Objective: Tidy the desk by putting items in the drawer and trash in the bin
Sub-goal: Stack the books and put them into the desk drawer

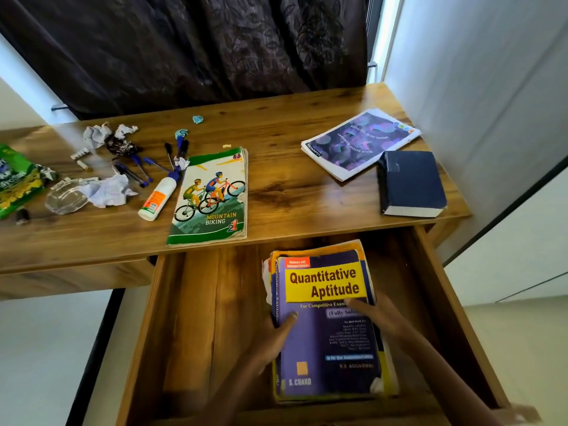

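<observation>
We are looking down at the wooden table (276, 186) with its drawer (196, 318) pulled wide open toward us, and we are pressing both hands onto a thick purple and yellow "Quantitative Aptitude" book (325, 327) that is lying flat inside the drawer, toward its right half. Our left hand (273, 339) is gripping the book's spine edge, its fingers (289, 321) curling around the side with the thumb on the cover, while our right hand (375, 315) is resting flat on the cover with its fingers stretched out and close together. On the table top, a "Mountain Biking" notebook (212, 195) is lying near the front edge, just beside a white glue bottle (158, 196) on its left. At the right end, a dark blue hardback book (410, 182) is sitting just beside a purple notebook (361, 142), its corner overlapping it. At the far left, a green snack wrapper (17, 182) is hanging at the edge, near a clear glass dish (66, 198), crumpled paper balls (107, 190) and a scatter of blue pens (138, 172). A small blue paper scrap (198, 119) is lying apart, near the dark curtain (199, 47).
</observation>
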The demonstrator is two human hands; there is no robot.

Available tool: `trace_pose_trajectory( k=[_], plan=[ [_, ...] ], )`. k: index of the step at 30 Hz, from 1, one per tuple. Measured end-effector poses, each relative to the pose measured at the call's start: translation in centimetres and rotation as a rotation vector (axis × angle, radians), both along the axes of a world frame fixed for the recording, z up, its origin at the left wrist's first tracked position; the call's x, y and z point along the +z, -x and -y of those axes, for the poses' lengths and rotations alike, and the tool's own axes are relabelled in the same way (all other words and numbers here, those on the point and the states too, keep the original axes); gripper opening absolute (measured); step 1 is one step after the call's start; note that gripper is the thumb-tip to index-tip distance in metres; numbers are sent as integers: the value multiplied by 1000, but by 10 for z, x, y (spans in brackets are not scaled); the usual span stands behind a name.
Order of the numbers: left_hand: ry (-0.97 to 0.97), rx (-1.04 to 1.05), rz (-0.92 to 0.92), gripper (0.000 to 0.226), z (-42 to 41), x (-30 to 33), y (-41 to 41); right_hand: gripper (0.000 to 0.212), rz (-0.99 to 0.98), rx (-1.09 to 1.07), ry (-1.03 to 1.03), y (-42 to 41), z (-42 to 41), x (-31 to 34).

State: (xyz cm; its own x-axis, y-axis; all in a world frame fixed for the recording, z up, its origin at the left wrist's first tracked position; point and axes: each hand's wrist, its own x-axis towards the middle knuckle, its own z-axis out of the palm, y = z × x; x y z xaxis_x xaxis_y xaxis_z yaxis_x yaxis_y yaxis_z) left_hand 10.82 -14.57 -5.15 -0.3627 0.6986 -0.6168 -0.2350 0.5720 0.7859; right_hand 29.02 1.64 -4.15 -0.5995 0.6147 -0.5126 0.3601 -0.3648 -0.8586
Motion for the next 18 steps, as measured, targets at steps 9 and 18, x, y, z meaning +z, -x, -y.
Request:
trace_pose_trajectory(
  k=[9,18],
  plan=[
    [54,182,-72,26,20,-12,-16,63,125,-29,17,0,7,-18],
    [7,120,-42,32,14,-10,-28,24,229,-128,-46,-11,2,-6]
  ],
)
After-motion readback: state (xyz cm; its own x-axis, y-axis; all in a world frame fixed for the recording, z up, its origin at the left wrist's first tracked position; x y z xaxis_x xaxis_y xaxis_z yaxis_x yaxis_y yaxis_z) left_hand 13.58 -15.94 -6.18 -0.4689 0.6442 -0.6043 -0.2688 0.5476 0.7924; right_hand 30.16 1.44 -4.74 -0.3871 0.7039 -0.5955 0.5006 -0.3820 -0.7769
